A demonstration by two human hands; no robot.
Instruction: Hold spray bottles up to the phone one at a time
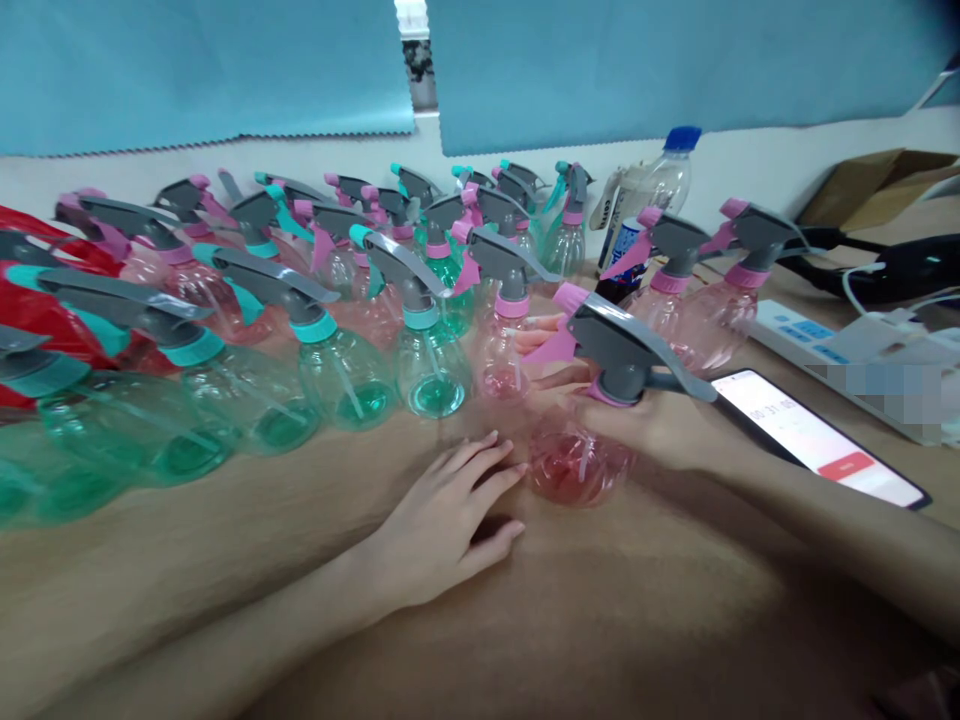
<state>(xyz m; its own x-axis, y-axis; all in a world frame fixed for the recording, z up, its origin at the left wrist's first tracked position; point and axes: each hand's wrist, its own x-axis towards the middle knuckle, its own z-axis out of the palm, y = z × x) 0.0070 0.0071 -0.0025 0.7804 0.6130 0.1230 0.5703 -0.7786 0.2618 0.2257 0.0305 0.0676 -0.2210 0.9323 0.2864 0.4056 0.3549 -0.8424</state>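
Note:
My left hand (450, 510) lies palm down on the wooden table, fingers stretched and spread, holding nothing. Just right of its fingertips stands a pink spray bottle (581, 465) with a grey and pink trigger head and some pink liquid. My right hand (645, 432) reaches in from the right, behind that bottle's neck. Its fingers extend leftward past the neck, partly hidden by the trigger head. The fingertips come close to another pink spray bottle (501, 365). Left of that one, green spray bottles (431, 375) with teal collars form a front row.
More pink and green spray bottles (341, 265) crowd behind, near the white wall. At right are a phone (814, 430) with a running timer, a white power strip (832, 350), cables and a cardboard box (874, 190). A blue-capped bottle (667, 185) stands at the back; red plastic (56, 300) is at left.

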